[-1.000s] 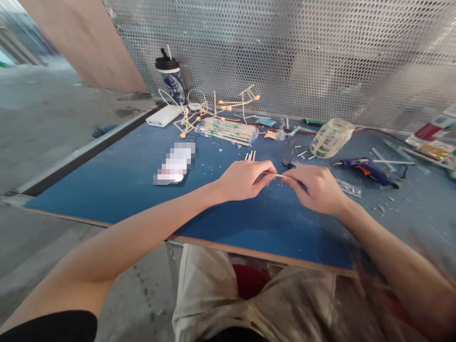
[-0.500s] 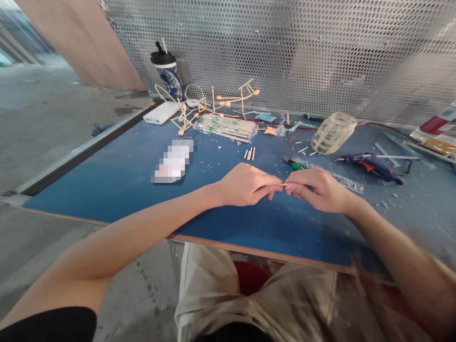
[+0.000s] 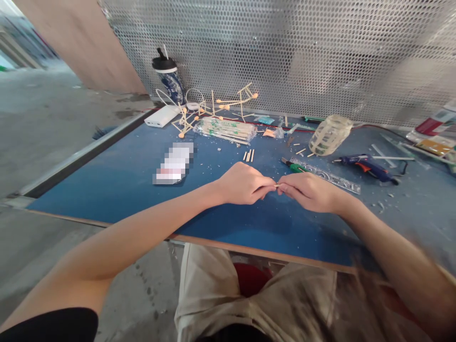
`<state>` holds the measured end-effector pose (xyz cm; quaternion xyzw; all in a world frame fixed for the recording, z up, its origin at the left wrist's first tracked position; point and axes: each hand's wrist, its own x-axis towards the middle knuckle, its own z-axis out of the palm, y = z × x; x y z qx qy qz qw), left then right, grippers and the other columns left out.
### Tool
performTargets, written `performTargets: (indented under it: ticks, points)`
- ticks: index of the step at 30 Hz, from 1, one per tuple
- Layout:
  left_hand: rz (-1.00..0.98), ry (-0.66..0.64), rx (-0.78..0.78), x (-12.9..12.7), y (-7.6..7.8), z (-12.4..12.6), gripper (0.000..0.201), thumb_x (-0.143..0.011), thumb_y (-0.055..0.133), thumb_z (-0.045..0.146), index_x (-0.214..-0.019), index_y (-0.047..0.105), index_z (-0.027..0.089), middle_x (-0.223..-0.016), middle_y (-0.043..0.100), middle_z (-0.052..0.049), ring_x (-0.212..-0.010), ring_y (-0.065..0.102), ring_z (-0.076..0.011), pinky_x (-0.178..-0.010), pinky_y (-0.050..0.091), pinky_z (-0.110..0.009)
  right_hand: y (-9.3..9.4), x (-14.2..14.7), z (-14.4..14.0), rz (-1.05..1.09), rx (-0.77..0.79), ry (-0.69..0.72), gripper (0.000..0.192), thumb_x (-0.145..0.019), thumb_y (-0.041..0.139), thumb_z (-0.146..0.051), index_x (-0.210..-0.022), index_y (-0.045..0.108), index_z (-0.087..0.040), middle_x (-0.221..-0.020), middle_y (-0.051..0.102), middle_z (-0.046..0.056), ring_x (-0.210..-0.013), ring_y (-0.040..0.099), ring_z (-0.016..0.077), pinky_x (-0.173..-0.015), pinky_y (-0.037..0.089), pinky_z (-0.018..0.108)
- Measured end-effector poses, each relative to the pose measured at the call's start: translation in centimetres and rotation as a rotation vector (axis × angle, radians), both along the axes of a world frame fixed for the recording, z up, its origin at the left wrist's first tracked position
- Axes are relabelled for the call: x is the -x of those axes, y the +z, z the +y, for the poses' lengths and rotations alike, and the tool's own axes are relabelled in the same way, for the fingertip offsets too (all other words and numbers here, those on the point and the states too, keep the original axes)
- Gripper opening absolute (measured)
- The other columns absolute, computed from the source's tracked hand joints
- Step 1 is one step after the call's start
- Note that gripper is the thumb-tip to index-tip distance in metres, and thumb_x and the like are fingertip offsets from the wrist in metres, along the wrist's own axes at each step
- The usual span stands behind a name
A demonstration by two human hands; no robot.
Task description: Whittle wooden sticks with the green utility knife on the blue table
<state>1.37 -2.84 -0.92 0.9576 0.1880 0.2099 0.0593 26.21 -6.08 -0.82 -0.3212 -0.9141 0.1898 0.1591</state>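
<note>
Between my two hands is a thin wooden stick [image 3: 277, 185], only a short bit of it showing. My left hand [image 3: 247, 184] is closed in a pinch on its left end. The fingers of my right hand [image 3: 302, 190] pinch the other end, the fingertips of both hands almost meeting above the blue table. Several short cut sticks [image 3: 249, 155] lie just beyond my left hand. A green-handled cutter [image 3: 295, 166] and a clear plastic ruler [image 3: 333, 179] rest behind my right hand.
A glue gun [image 3: 368, 167] and a translucent slatted jar [image 3: 329, 135] lie on the right. At the back are a packet of sticks [image 3: 226, 129], joined stick frames [image 3: 242, 102], a cup [image 3: 169, 78] and a white power bank [image 3: 162, 115]. A blurred-out phone-like item [image 3: 174, 164] lies left.
My right hand has shifted slightly left, and my hands are closer together. Less of the stick shows between them. The view has moved a little.
</note>
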Motion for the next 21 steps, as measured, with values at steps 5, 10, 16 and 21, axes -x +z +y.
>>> performTargets:
  ticks: [5, 10, 16, 21]
  points:
    - [0.14, 0.127, 0.015, -0.48, -0.2, -0.49, 0.04, -0.104, 0.044, 0.037, -0.083, 0.075, 0.024, -0.07, 0.076, 0.001, -0.061, 0.066, -0.0131, -0.056, 0.032, -0.025, -0.34, 0.56, -0.4, -0.182, -0.121, -0.061, 0.027, -0.107, 0.035, -0.03, -0.1, 0.059, -0.019, -0.085, 0.065, 0.007, -0.076, 0.056, 0.0204, -0.072, 0.037, 0.033]
    - [0.185, 0.087, 0.125, -0.47, 0.1, -0.74, 0.037, -0.103, 0.046, 0.037, -0.082, 0.074, 0.025, -0.071, 0.076, 0.002, -0.063, 0.067, -0.0132, -0.057, 0.034, -0.026, -0.39, 0.32, -0.53, -0.114, -0.045, 0.054, 0.02, -0.102, 0.039, -0.018, -0.094, 0.058, -0.019, -0.081, 0.062, 0.004, -0.073, 0.054, 0.0181, -0.069, 0.038, 0.03]
    - [0.101, -0.157, 0.345, 0.08, 0.39, -0.36, 0.035, -0.103, 0.047, 0.028, -0.08, 0.073, 0.022, -0.077, 0.077, 0.003, -0.07, 0.07, -0.0115, -0.068, 0.045, -0.024, -0.18, -0.33, -0.05, 0.034, 0.094, 0.148, 0.023, -0.104, 0.04, -0.022, -0.093, 0.06, -0.02, -0.08, 0.062, 0.001, -0.071, 0.053, 0.0131, -0.069, 0.041, 0.026]
    - [0.023, -0.264, 0.494, 0.19, 0.39, 0.13, 0.035, -0.104, 0.045, 0.023, -0.084, 0.073, 0.02, -0.083, 0.079, -0.001, -0.079, 0.072, -0.0125, -0.079, 0.05, -0.024, -0.05, -0.39, 0.33, 0.106, 0.252, 0.159, 0.024, -0.105, 0.045, -0.032, -0.09, 0.06, -0.02, -0.069, 0.052, -0.004, -0.062, 0.045, 0.0105, -0.063, 0.038, 0.024]
